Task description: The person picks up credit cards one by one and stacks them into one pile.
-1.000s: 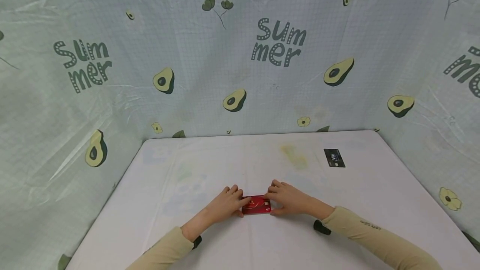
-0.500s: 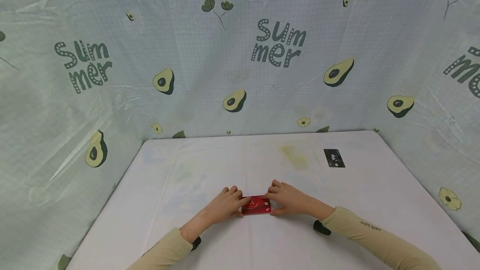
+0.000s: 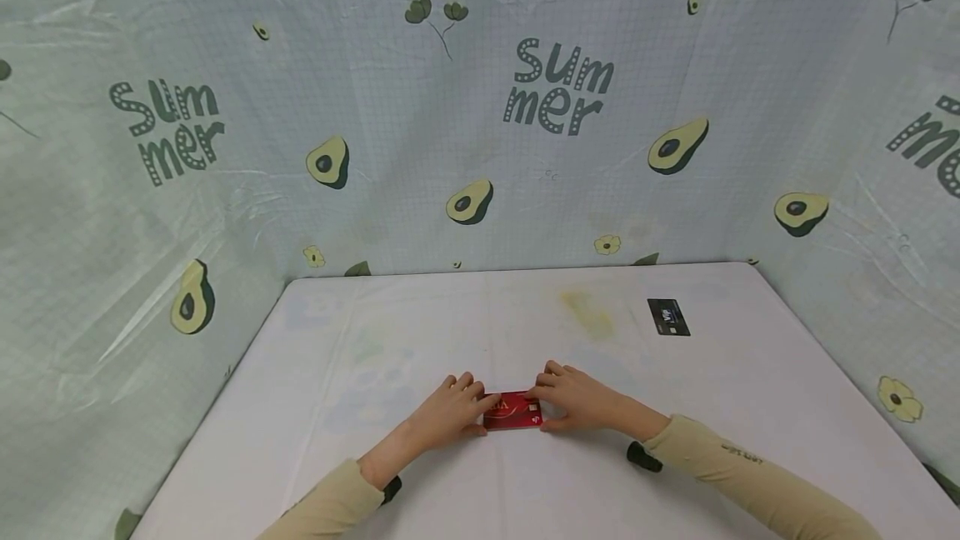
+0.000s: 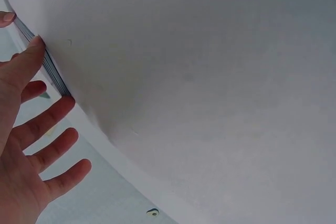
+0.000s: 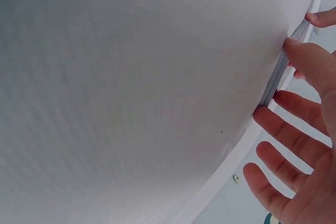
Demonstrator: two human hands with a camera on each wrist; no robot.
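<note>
A small stack of plastic cards lies at the table's middle, its top card red (image 3: pixel 513 411) with gold print and a chip. At its left end my left hand (image 3: pixel 448 413) pinches it, thumb on the near edge and fingertips at the far side. My right hand (image 3: pixel 576 400) pinches the right end in the same manner, index finger on top. The left wrist view shows the layered edges of the card stack (image 4: pixel 55 74) between thumb and middle finger. Those edges show again in the right wrist view, where the stack (image 5: pixel 273 80) runs past the right thumb (image 5: pixel 302 56).
A black card (image 3: pixel 668 317) marked "Vip" lies at the back right of the white-covered table (image 3: pixel 420 315). Behind and beside the table hangs a pale curtain (image 3: pixel 390 107) with avocado prints. A dark device (image 3: pixel 643 456) sits under the right wrist.
</note>
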